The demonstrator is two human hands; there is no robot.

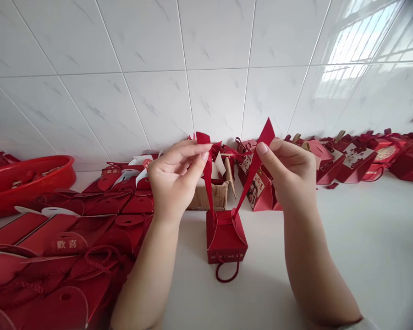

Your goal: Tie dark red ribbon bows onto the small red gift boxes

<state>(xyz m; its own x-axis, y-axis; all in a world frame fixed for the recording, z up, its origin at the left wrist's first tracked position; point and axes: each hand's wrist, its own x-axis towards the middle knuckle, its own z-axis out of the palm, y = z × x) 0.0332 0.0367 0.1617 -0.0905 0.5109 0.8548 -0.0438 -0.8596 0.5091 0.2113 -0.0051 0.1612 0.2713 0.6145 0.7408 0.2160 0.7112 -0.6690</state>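
Note:
A small red gift box (227, 238) stands on the white counter between my forearms, with a dark red cord loop (227, 280) hanging from its front. Two ends of a red ribbon (248, 185) rise from the top of the box and spread apart in a V. My left hand (178, 176) pinches one end between thumb and fingers. In my right hand (290, 172) the other end is pinched the same way, its pointed tip sticking up above the thumb. Both hands are raised above the box and do not touch it.
Many flat or part-folded red boxes (67, 243) cover the counter at left, beside a red plastic basin (60, 167). An open cardboard box (208, 197) stands behind. Finished-looking gift boxes (355, 158) line the tiled wall (216, 36) at right.

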